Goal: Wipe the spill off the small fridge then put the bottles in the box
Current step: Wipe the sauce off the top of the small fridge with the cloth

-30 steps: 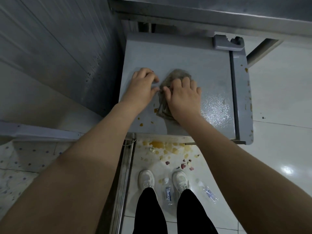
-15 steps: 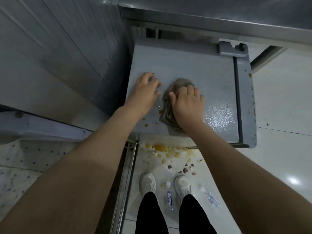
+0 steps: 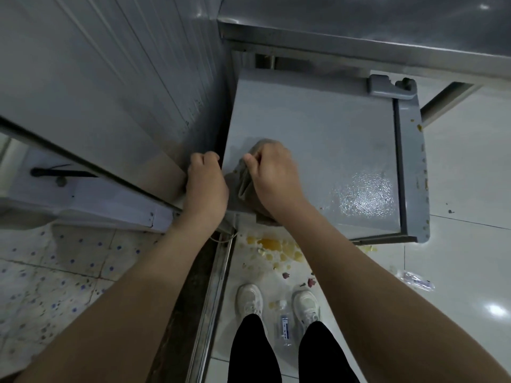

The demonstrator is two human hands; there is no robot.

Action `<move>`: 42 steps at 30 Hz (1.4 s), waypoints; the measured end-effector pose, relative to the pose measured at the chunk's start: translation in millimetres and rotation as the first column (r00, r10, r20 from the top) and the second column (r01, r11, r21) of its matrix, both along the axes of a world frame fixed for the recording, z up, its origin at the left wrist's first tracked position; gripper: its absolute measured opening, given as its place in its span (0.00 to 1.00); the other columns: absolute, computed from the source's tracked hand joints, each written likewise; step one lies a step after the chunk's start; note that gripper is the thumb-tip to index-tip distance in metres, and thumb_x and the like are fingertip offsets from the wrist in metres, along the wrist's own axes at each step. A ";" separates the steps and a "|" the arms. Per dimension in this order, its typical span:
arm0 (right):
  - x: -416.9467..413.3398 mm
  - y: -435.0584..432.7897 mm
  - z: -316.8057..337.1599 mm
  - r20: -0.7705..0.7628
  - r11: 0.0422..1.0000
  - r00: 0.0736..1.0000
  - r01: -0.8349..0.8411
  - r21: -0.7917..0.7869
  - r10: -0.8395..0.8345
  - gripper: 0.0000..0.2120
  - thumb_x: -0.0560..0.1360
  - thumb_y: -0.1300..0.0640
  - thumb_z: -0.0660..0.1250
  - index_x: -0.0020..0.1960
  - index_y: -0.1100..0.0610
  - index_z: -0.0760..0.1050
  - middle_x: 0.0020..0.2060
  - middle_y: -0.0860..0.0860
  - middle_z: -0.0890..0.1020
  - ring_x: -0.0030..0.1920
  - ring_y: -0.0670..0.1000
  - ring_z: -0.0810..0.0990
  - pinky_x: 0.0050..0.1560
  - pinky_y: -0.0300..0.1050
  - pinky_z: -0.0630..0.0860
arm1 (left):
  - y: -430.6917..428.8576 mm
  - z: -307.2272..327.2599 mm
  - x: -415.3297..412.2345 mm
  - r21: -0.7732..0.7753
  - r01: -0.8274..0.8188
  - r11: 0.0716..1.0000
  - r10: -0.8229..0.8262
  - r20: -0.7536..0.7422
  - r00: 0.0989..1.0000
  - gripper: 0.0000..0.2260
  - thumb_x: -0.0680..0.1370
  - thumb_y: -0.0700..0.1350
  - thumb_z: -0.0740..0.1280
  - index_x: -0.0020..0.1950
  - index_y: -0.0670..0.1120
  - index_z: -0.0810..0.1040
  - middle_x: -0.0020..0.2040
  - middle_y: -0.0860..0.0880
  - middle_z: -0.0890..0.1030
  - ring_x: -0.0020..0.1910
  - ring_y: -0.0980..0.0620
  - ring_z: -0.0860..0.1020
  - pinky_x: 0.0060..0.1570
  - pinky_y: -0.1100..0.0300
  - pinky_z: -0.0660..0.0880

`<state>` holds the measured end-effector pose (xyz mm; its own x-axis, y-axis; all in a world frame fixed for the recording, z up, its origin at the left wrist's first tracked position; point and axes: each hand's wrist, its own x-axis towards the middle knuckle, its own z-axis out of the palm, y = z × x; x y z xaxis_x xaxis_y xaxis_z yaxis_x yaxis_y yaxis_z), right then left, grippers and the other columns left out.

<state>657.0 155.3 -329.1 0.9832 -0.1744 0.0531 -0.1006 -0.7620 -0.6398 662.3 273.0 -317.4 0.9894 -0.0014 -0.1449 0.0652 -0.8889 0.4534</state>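
Fingers [image 3: 257, 157] of my right hand [image 3: 273, 178] clench the grey cloth [image 3: 242, 189] on the small fridge [image 3: 318, 128], near-left corner. My left hand [image 3: 206, 185] curls at its left edge (grip unclear). One bottle [image 3: 284, 327] lies between my shoes [image 3: 249, 299], a second bottle [image 3: 417, 280] farther right.

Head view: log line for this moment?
step: wipe | right hand grips cloth on small fridge | left hand grips its left edge | bottles on floor

Dim; glare on fridge top [image 3: 362, 194]; wide-angle distortion.
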 end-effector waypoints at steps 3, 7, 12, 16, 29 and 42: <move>-3.6 16.3 -11.8 0.005 0.981 1.000 -0.028 -0.192 0.029 0.15 0.78 0.51 0.62 0.48 0.63 0.76 0.48 0.61 0.78 0.50 0.61 0.74 0.51 0.53 0.68 | 1.2 -0.6 -6.0 -0.062 -0.006 0.998 0.003 -0.046 0.999 0.20 0.76 0.31 0.59 0.68 0.38 0.65 0.64 0.39 0.66 0.60 0.43 0.71 0.60 0.54 0.69; -19.0 21.9 -31.5 0.125 0.892 0.990 -0.002 -0.452 0.066 0.16 0.73 0.49 0.57 0.43 0.59 0.78 0.39 0.56 0.78 0.39 0.58 0.76 0.40 0.49 0.73 | 5.7 -5.9 -11.8 -0.085 0.021 0.996 -0.027 -0.067 0.997 0.16 0.77 0.33 0.60 0.66 0.38 0.67 0.62 0.40 0.68 0.56 0.44 0.73 0.51 0.62 0.67; -18.0 16.6 -44.1 0.215 0.801 0.957 -0.026 -0.598 0.192 0.13 0.74 0.49 0.57 0.43 0.57 0.76 0.39 0.55 0.77 0.38 0.56 0.73 0.38 0.48 0.67 | 10.5 -13.1 -21.3 -0.123 0.043 0.991 -0.049 -0.045 0.998 0.14 0.77 0.34 0.60 0.62 0.39 0.69 0.59 0.39 0.70 0.53 0.43 0.73 0.50 0.58 0.69; -10.9 18.8 -47.8 0.242 0.779 0.954 0.014 -0.627 0.177 0.09 0.73 0.51 0.64 0.42 0.56 0.75 0.38 0.54 0.76 0.37 0.56 0.72 0.38 0.48 0.66 | 10.0 -17.9 -25.3 -0.143 0.014 0.990 -0.019 -0.031 0.999 0.13 0.79 0.36 0.58 0.63 0.39 0.69 0.58 0.40 0.71 0.52 0.43 0.74 0.49 0.54 0.72; -13.9 10.2 -38.9 0.144 0.788 0.987 0.037 -0.615 0.066 0.14 0.70 0.46 0.63 0.43 0.57 0.77 0.39 0.54 0.78 0.38 0.56 0.75 0.38 0.47 0.71 | 8.7 -13.8 -34.3 -0.064 0.045 0.997 -0.052 -0.120 0.991 0.17 0.76 0.32 0.59 0.65 0.39 0.66 0.60 0.38 0.69 0.52 0.40 0.73 0.51 0.49 0.73; 19.0 -3.4 -28.2 -0.055 0.820 0.991 -0.134 -0.557 0.124 0.18 0.78 0.46 0.57 0.54 0.60 0.74 0.51 0.59 0.76 0.50 0.59 0.73 0.48 0.52 0.67 | 3.1 -22.0 -37.9 0.014 0.075 0.997 -0.075 -0.005 0.997 0.17 0.72 0.29 0.62 0.61 0.34 0.67 0.63 0.37 0.65 0.58 0.40 0.67 0.55 0.57 0.67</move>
<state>676.0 151.8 -357.3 0.9962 0.0091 0.0870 0.0179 -0.9948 -0.1002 624.4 276.1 -339.4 0.9860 -0.0730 -0.1496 0.0004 -0.8978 0.4404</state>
